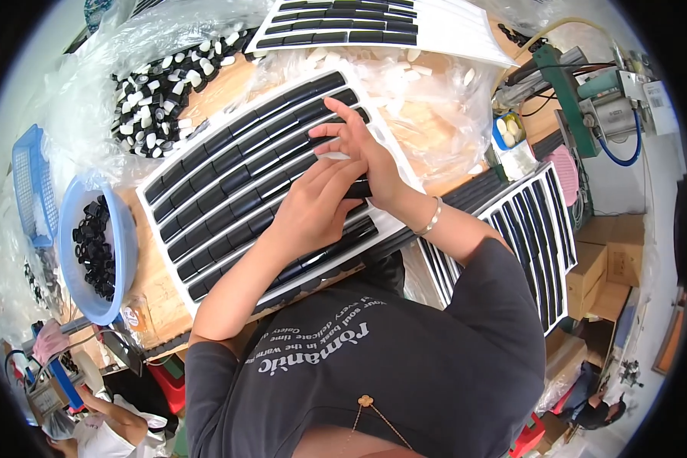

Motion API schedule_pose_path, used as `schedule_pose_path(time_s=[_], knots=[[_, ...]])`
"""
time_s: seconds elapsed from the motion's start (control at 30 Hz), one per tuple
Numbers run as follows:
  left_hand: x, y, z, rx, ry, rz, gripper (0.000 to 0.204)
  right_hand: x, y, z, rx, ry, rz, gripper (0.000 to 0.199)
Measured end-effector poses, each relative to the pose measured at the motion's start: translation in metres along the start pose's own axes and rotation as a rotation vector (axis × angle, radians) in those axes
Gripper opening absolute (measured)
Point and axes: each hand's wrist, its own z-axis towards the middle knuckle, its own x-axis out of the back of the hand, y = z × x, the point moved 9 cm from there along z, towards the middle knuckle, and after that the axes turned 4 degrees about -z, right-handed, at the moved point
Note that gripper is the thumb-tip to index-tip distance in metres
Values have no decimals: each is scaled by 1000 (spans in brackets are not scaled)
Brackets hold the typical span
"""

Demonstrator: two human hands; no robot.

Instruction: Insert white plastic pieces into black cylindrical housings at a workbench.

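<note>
A white sheet (153,219) with curved rows of glossy black pieces (233,183) lies tilted on the wooden table before me. Over its right part my two hands meet. My left hand (318,200) is closed, its fingers bent together against the palm side of the right hand; whatever they pinch, if anything, is hidden. My right hand (362,150) has its fingers apart and pointing left, above the upper rows, with the thumb out of sight. Dark material shows just below the right wrist, and I cannot tell whether it is held or part of a row.
A blue basin (127,252) of small black parts stands at left, beside a blue basket (32,183). Loose black and white caps (156,99) lie behind the sheet. Another filled sheet (336,23) lies at the far side, more (530,229) at right by a green press (568,99).
</note>
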Motion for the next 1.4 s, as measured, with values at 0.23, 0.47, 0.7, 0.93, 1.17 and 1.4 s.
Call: schedule_pose_path(time_s=[0.23,0.47,0.7,0.93,1.17,1.4], knots=[[5,-88,-27,347,89,223,52,81,-9,19,136,406,-997,36],[-23,-109,-23,292,68,369,42,67,13,8,330,438,-1519,26],[-41,-120,-12,271,88,467,56,91,-48,7,149,470,-1150,27],[31,-95,-42,261,345,245,62,-26,-9,48,255,-53,-863,26],[143,-101,-139,720,748,48,48,-143,29,199,503,-151,-630,28],[141,-77,-159,731,641,82,48,-255,87,264,455,-327,-1382,17]])
